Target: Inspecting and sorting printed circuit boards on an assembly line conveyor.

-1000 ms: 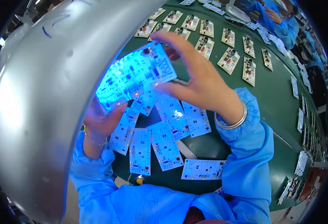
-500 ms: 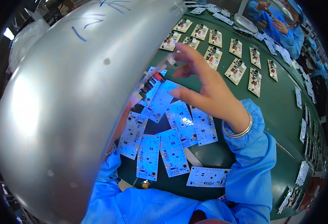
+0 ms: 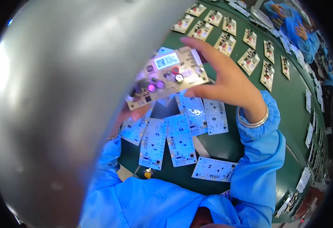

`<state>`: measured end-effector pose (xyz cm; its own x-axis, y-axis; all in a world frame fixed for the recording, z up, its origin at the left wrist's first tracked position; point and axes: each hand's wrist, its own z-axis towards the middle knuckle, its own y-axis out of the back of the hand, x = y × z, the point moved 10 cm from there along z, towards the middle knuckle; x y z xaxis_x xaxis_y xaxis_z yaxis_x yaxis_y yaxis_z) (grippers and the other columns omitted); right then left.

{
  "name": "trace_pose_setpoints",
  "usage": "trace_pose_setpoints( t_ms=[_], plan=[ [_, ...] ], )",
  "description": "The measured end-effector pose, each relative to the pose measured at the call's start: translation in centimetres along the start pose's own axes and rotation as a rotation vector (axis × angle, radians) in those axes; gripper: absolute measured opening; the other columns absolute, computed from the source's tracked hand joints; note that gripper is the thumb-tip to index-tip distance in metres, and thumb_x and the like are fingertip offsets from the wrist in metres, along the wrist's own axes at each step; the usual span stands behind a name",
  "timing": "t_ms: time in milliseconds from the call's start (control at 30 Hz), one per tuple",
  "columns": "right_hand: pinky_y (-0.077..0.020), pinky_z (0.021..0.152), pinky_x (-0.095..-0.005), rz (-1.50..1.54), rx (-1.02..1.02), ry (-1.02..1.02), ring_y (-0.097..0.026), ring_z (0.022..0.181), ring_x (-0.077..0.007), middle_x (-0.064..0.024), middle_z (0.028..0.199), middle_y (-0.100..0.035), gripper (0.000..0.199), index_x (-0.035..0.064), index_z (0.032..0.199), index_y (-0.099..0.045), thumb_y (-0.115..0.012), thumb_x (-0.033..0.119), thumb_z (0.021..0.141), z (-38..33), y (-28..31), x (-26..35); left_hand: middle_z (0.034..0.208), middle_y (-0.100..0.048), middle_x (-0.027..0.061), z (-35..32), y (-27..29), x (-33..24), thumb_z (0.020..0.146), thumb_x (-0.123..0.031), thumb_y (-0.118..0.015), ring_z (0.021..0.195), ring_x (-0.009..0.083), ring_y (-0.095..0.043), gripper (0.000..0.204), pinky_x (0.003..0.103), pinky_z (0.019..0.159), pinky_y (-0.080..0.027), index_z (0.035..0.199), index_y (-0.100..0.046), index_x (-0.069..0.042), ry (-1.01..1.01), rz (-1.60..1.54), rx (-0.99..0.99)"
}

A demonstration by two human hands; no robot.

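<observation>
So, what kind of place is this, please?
Probably an electronics assembly or inspection line. The right hand holds up a circuit board, many similar boards lie in rows on the green table, and the sleeves are blue work-coat sleeves.

Green desk [image 3: 288,98]: white circuit boards [image 3: 181,138] lie flat in a loose cluster near the body, rows of component-side boards [image 3: 250,60] farther back, more boards [image 3: 310,133] along right edge.

label: small white rectangular sticker with dark code pattern [image 3: 166,60] | place: upper left part of the raised beige circuit board [image 3: 169,77] | other packages, signs, screens: none were seen
</observation>
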<state>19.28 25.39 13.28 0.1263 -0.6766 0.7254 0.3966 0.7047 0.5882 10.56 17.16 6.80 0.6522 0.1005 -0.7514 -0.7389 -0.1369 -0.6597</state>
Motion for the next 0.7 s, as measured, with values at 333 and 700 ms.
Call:
trace_pose_setpoints(
  t_ms=[333, 700],
  plan=[
    [-0.0309, 0.093, -0.0300, 0.153, 0.032, -0.100, -0.041, 0.109, -0.0207, -0.0114, 0.114, -0.044, 0.071, 0.0016, 0.120, -0.037, -0.072, 0.021, 0.061, 0.0, -1.2, -1.2, 0.102, -0.050, 0.0300, -1.5, 1.6, 0.5, 0.075, -0.068, -0.025, 0.042, 0.0181, -0.050, 0.085, 0.026, 0.036, -0.039, 0.123, -0.031, 0.001, -0.015, 0.182, 0.205],
    [-0.0307, 0.094, -0.0365, -0.008, 0.024, 0.262, -0.037, 0.112, -0.0340, -0.0216, 0.122, -0.035, 0.084, 0.0004, 0.128, -0.022, -0.069, 0.030, 0.065, -1.0, -1.8, 2.3, 0.124, -0.039, 0.0164, -2.4, 2.4, -1.3, 0.082, -0.055, -0.028, 0.117, 0.0280, -0.034, 0.067, 0.040, 0.097, -0.026, 0.125, -0.033, -0.003, -0.202, 0.595, 0.001]
  ],
)
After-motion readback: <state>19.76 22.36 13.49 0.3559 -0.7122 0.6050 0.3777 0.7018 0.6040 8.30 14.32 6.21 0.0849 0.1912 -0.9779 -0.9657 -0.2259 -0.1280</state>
